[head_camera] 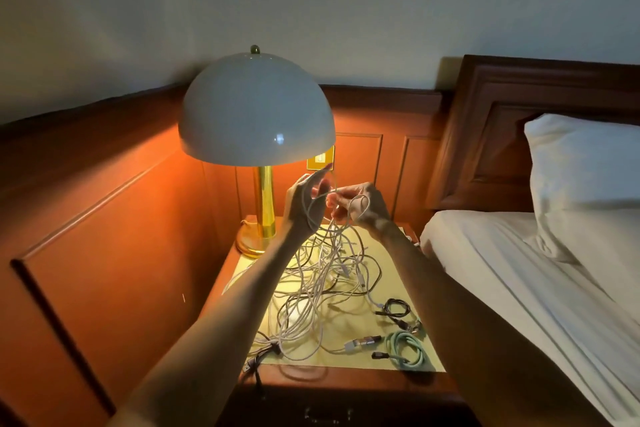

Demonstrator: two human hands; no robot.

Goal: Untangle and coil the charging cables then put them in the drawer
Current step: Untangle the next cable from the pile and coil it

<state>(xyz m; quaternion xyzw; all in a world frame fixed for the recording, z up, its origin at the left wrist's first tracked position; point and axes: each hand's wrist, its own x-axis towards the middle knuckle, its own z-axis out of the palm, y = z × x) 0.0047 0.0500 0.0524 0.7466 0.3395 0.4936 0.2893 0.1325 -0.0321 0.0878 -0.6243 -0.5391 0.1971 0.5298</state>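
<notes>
Head view: a yellow tabletop [356, 362] on a wooden nightstand is lit by a domed lamp [256, 114] beyond the left grip [304, 204]. Wood panelling is seen behind, a bed [519, 270] and pillow [585, 184] right of the right grip [363, 206]. A white cable [332, 190] is pinched by both grips and looped round the left one. Below them the cable tangle [322, 281] is spread, with a coiled green cable [407, 348] nearer. The drawer front [327, 414] is dim and cut off; single strands cannot be traced.
</notes>
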